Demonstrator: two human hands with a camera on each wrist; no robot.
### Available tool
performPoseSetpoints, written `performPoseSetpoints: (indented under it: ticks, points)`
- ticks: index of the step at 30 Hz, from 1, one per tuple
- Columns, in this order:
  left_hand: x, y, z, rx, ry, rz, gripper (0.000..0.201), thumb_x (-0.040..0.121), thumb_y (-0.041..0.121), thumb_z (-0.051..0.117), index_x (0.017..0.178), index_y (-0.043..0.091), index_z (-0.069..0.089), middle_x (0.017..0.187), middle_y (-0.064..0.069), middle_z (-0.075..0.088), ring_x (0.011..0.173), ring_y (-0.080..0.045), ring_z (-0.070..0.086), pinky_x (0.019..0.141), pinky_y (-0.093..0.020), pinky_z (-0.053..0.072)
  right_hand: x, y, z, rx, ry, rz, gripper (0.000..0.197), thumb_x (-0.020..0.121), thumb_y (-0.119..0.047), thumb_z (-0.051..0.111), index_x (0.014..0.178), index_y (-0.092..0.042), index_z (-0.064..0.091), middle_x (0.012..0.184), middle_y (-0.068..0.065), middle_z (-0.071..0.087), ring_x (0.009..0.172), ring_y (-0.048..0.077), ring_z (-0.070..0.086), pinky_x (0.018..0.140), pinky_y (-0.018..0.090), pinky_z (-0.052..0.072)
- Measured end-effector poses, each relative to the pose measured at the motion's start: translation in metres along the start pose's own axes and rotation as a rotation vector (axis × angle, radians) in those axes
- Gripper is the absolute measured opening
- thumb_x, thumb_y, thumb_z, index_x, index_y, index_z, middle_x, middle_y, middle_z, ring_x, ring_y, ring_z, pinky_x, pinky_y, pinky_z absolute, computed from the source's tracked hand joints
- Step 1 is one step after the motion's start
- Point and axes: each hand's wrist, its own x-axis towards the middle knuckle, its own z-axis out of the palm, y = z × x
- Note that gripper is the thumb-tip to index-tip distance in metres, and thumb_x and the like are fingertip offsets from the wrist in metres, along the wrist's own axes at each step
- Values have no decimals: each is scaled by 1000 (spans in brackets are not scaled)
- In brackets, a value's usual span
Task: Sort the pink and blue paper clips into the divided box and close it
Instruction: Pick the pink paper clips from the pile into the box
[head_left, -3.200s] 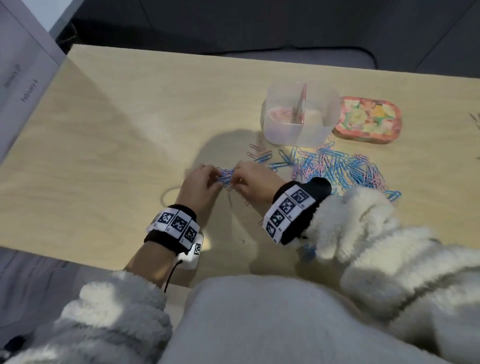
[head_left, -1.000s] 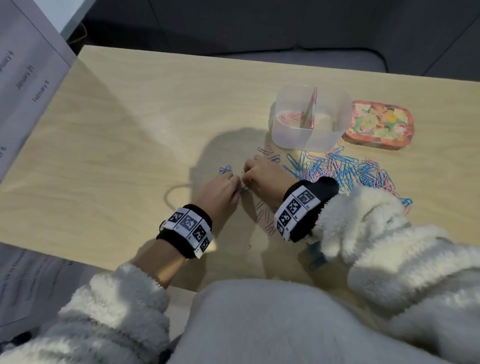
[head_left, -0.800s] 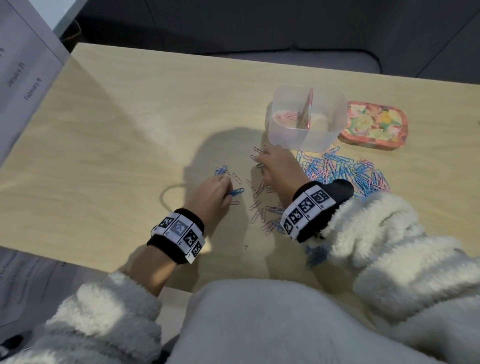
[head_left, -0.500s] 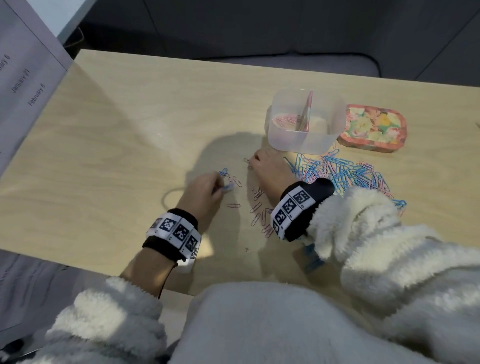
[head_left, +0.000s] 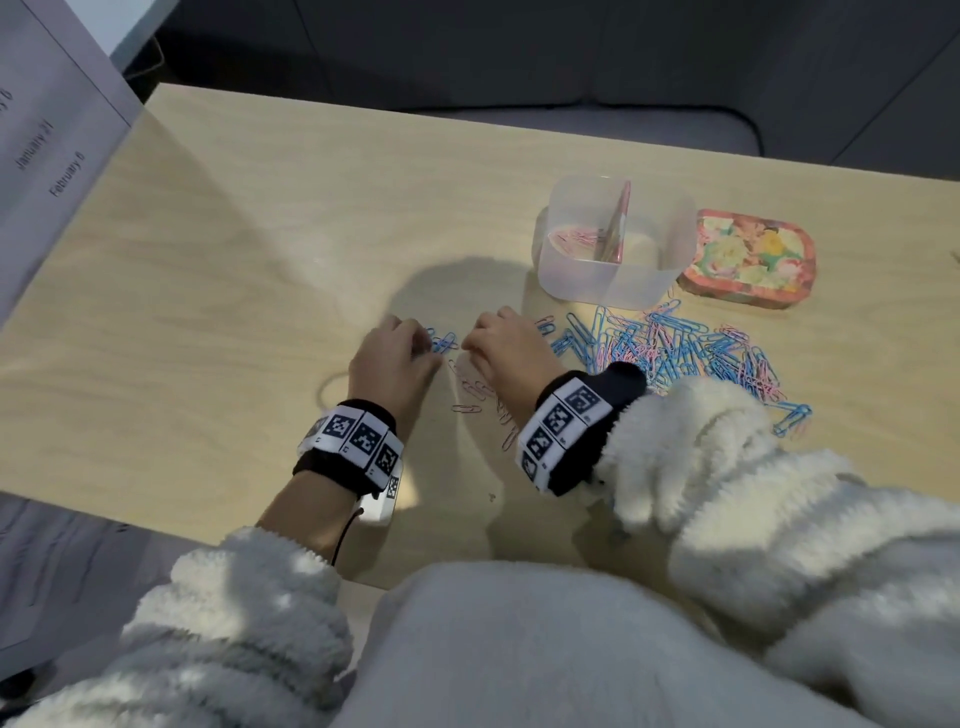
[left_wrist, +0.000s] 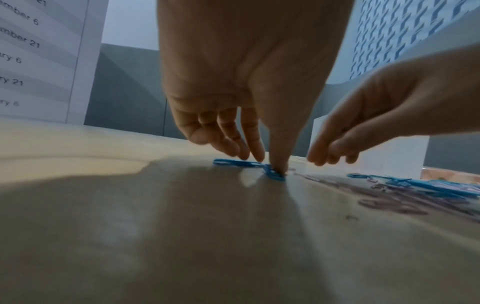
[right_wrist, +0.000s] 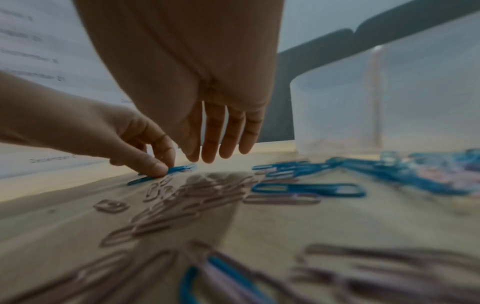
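**A:** Which step did we judge to be in hand?

**B:** Separation by colour on the pale wooden worktop (head_left: 218, 270), ahead of any transfer. The translucent plastic divided box (head_left: 615, 283) stood open at the far side; a few pink clips lay in its left compartment, and we could make out none in the right. Its flowered lid (head_left: 748, 257) lay just beside it, so closing remained undone.

**A:** Where did the clips lie relative to the fingers?

**B:** The left hand (head_left: 392, 361) bore down on a small cluster of blue wire paper clips (left_wrist: 249, 165). In the left wrist view its thumb tip pressed one clip flat to the worktop, the other fingers (left_wrist: 235, 144) reaching down to the cluster's far end. Whether any clip was pinched, we could not tell. The right hand (head_left: 506, 348) hovered just beside, its fingers (right_wrist: 223, 135) hanging relaxed, tips just above the surface, holding nothing. A loose group of pink wire paper clips (head_left: 478, 392) lay between the wrists; the large mixed heap of pink and blue clips (head_left: 675, 353) lay to the right, near the box.

**A:** What did the next move call for?

**B:** In our judgement, gathering the blue cluster under the fingertips and lifting it. Flat wire gives little purchase, so sliding or raking seemed likelier than a clean pinch.
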Motion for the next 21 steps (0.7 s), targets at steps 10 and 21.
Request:
performPoseSetpoints:
  ticks: [10, 21]
  points:
    - [12, -9, -3, -130, -11, -85, 7, 81, 13, 61, 88, 10, 63, 91, -8, 66, 76, -18, 53, 70, -25, 38, -1, -13, 9, -162, -76, -106, 26, 91, -9, 42, 112, -6, 58, 118, 10, 52, 109, 30, 46, 84, 39, 42]
    - [0, 13, 5, 28, -114, 303, 18, 91, 23, 51, 104, 17, 61, 104, 0, 55, 98, -15, 47, 88, -32, 42, -34, 53, -7, 151, 103, 177, 29, 93, -9, 46, 116, -11, 63, 116, 9, 59, 113, 29, 46, 92, 40, 41]
